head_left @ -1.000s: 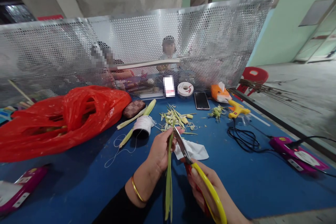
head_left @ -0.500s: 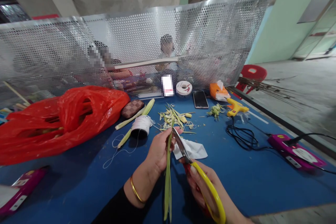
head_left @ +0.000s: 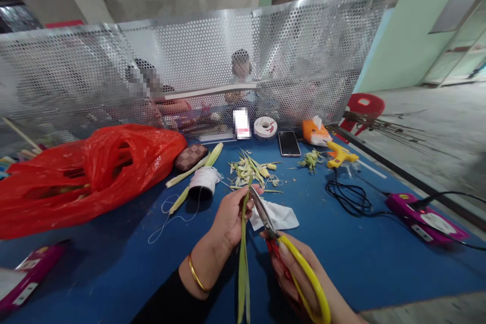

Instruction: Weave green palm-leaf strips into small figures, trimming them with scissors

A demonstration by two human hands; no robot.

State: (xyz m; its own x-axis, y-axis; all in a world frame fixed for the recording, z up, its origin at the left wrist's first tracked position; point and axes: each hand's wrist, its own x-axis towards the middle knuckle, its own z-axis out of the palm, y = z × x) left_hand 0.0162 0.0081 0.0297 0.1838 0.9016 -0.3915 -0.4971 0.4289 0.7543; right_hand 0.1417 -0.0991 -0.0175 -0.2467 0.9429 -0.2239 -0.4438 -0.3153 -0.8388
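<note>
My left hand pinches a long green leaf strip near its upper end, and the strip's split tails hang down toward me. My right hand grips a pair of scissors with yellow and red handles. The blade tips lie against the strip's top, right by my left fingertips. Under the blades rests a white tissue on the blue table. Just beyond my hands is a pile of cut leaf scraps. A spool of white thread sits left of the scraps.
A red plastic bag covers the left side. Along the back stand a ribbon roll, a phone and an orange tissue pack. At right lie a yellow glue gun and a purple power strip. A perforated metal screen rises behind.
The scissor handles have spread slightly, the yellow one shifting a little right. My left hand and the leaf strip stay almost where they were.
</note>
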